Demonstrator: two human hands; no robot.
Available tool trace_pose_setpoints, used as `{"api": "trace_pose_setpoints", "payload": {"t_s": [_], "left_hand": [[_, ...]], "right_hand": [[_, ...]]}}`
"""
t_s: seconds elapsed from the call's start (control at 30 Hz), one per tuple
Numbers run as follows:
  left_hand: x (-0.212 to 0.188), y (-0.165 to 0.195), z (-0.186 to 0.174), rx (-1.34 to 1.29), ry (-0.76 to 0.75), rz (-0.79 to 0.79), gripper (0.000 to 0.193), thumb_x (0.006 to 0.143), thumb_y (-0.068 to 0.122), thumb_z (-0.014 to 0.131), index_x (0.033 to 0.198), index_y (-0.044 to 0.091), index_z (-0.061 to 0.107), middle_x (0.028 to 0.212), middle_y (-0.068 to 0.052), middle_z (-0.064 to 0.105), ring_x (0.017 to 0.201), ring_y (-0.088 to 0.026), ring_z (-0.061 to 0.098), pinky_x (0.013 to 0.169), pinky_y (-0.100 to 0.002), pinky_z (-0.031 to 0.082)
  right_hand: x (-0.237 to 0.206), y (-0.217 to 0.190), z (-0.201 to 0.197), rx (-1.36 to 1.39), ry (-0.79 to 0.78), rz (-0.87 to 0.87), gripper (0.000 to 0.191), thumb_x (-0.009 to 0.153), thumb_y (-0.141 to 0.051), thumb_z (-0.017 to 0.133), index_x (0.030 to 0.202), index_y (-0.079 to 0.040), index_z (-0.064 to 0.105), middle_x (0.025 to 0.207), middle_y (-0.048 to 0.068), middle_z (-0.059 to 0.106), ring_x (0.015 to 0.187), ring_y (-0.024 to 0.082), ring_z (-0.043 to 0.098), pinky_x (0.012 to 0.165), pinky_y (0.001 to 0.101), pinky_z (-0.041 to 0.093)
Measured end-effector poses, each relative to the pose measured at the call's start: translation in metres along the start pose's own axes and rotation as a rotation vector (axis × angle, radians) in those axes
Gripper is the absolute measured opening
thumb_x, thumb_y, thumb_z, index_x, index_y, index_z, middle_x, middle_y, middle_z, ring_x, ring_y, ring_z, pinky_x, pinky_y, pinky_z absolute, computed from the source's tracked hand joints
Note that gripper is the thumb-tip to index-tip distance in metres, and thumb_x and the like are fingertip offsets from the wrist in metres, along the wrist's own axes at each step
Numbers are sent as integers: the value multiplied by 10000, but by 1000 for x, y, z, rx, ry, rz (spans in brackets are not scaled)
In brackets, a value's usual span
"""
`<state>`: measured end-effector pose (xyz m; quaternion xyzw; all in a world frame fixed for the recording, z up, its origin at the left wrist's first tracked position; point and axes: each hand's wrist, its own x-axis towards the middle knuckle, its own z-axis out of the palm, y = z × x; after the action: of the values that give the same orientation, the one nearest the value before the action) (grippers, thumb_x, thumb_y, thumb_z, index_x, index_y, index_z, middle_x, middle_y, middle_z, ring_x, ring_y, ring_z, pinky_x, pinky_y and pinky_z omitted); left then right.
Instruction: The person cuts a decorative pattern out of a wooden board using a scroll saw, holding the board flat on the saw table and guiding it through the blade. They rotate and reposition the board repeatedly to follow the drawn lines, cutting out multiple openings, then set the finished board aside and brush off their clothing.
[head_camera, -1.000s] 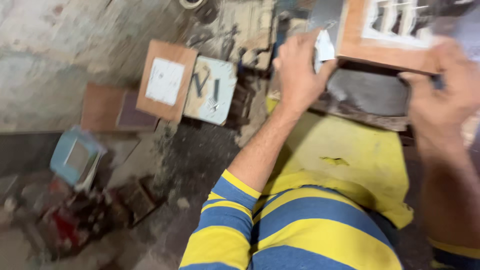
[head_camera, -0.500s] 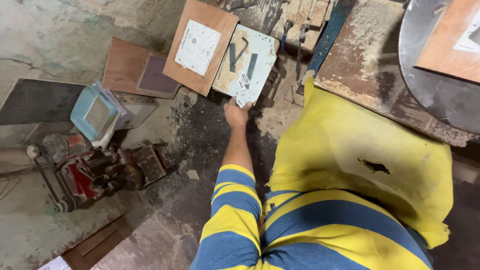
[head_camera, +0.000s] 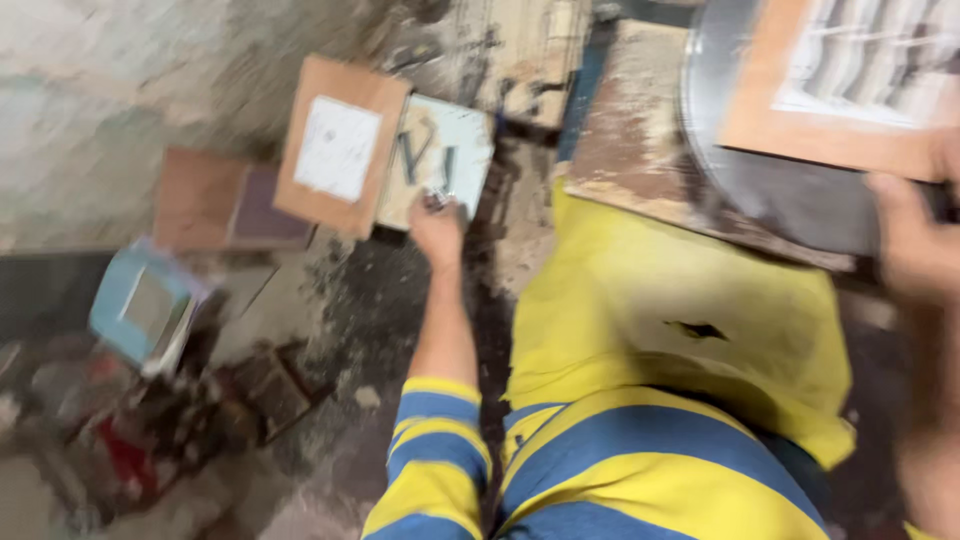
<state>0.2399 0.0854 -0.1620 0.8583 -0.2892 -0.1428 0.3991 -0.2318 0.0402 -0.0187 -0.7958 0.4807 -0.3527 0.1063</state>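
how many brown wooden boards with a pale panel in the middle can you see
2. One brown board lies on the floor just left of the left hand; the other board lies on the round metal plate by the right hand. Blur may hide more.

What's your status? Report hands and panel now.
Left hand on pale panel, grip unclear. Right hand at wood-framed board. Brown board lies alongside.

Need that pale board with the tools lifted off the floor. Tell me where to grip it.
Grip the pale board by its near edge, beside where the left hand already reaches. It lies flat, its left side against the brown board, so near and right edges look freest. Keep it level, probably; the dark tools on it look loose. Blur hides finer detail.
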Motion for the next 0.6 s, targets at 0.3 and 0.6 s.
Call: {"api": "trace_pose_setpoints", "payload": {"t_s": [0.3, 0.6], "left_hand": [[-76, 175, 18, -247, -205, 941, 260, 992, 175, 735, 1227, 70, 693, 1178, -125, 701, 1144, -295, 631, 1031, -412, 504], [-122, 256, 61, 201, -547, 1113, 648, 993, 446, 653, 1520, 104, 493, 1607, -94, 447, 1546, -380, 287, 1235, -675, 171]], "right_hand": [[15, -21, 29, -277, 173, -5, 368, 945, -233, 935, 1135, 17, 743, 1285, 171, 709, 1254, 344, 627, 1067, 457, 425], [36, -49, 29, -315, -112, 23, 626, 946, -384, 797, 1419, -24, 603, 1548, 204, 550, 1475, 380, 457, 1184, 560, 308]]}}
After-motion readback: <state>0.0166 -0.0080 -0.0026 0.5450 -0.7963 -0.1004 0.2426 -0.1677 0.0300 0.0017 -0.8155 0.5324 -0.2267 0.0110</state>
